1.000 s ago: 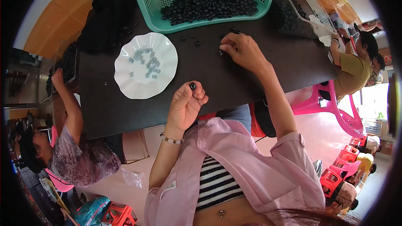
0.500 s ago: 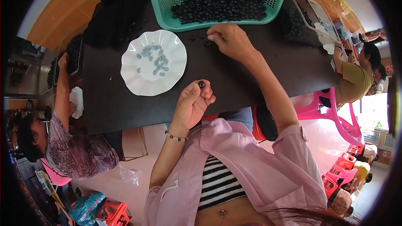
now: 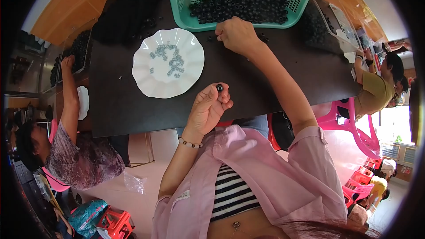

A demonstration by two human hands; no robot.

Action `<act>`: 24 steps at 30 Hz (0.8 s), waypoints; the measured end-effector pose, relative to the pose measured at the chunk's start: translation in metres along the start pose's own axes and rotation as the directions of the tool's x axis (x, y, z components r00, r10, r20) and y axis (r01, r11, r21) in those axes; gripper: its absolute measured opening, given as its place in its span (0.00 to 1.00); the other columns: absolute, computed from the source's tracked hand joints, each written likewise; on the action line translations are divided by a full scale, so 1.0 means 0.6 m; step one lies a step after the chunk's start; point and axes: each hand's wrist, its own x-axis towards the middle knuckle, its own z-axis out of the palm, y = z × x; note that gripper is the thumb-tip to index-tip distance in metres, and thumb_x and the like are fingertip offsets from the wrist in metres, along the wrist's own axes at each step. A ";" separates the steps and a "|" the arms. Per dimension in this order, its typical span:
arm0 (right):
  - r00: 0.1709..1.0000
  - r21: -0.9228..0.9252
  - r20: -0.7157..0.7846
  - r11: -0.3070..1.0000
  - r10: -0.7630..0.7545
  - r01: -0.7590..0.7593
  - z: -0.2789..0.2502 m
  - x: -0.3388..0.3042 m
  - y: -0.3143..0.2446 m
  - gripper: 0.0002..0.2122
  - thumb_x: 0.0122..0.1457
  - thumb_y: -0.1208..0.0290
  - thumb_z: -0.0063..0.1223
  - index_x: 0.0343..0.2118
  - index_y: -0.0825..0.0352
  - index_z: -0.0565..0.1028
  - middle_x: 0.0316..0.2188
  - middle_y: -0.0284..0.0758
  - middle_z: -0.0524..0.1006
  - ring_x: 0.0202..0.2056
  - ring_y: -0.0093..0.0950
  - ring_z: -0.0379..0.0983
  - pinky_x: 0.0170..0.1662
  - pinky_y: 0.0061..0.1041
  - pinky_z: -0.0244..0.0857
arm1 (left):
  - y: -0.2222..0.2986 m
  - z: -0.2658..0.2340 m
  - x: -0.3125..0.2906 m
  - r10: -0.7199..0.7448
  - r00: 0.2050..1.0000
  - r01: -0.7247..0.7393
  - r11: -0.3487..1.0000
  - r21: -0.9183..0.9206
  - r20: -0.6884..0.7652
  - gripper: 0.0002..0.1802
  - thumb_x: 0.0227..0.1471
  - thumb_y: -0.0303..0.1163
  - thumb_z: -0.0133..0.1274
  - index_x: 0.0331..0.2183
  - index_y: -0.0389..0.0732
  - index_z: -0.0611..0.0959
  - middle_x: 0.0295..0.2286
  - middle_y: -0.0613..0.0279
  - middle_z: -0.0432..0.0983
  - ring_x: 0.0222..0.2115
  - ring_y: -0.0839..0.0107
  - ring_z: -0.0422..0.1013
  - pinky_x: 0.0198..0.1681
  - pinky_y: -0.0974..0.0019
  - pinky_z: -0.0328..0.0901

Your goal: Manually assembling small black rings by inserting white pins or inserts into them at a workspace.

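A dark bench (image 3: 133, 110) fills the room's middle. The left hand (image 3: 208, 108) pinches one small black ring (image 3: 219, 88) up at its near edge. The right hand (image 3: 237, 35), curled shut, picks by the green basket (image 3: 177, 0), which keeps the rings together. A white plate (image 3: 146, 79) sits near the left edge.

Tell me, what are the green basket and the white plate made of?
The green basket looks like plastic: thin walls moulded as a grid of small holes, with a matte look. The white plate is glossy with a scalloped rim; it could be plastic or ceramic, hard to tell.
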 end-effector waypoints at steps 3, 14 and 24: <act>0.994 0.272 -0.059 0.959 0.093 -0.074 -0.019 -0.016 0.013 0.07 0.52 0.73 0.55 0.33 0.60 0.81 0.28 0.33 0.81 0.33 0.28 0.75 0.35 0.27 0.68 | -0.003 0.001 0.003 -0.010 1.000 0.010 1.000 -0.010 0.003 0.15 0.57 0.43 0.51 0.36 0.40 0.76 0.28 0.68 0.67 0.31 0.76 0.62 0.36 0.69 0.60; 0.961 0.961 0.226 0.127 0.157 -0.246 -0.053 -0.185 -0.012 0.10 0.56 0.73 0.56 0.40 0.70 0.78 0.32 0.34 0.79 0.30 0.17 0.71 0.33 0.15 0.64 | -0.001 0.010 -0.001 0.000 0.997 0.001 1.000 0.019 -0.076 0.18 0.57 0.43 0.52 0.39 0.36 0.78 0.27 0.70 0.70 0.28 0.80 0.65 0.36 0.70 0.63; 0.949 0.971 0.237 -0.064 0.206 -0.229 -0.029 -0.242 -0.058 0.09 0.57 0.76 0.56 0.40 0.70 0.78 0.31 0.33 0.79 0.30 0.18 0.72 0.34 0.16 0.66 | -0.007 0.025 -0.008 0.023 0.987 -0.004 0.993 0.116 -0.162 0.16 0.57 0.41 0.52 0.38 0.38 0.78 0.27 0.71 0.69 0.28 0.78 0.64 0.37 0.71 0.64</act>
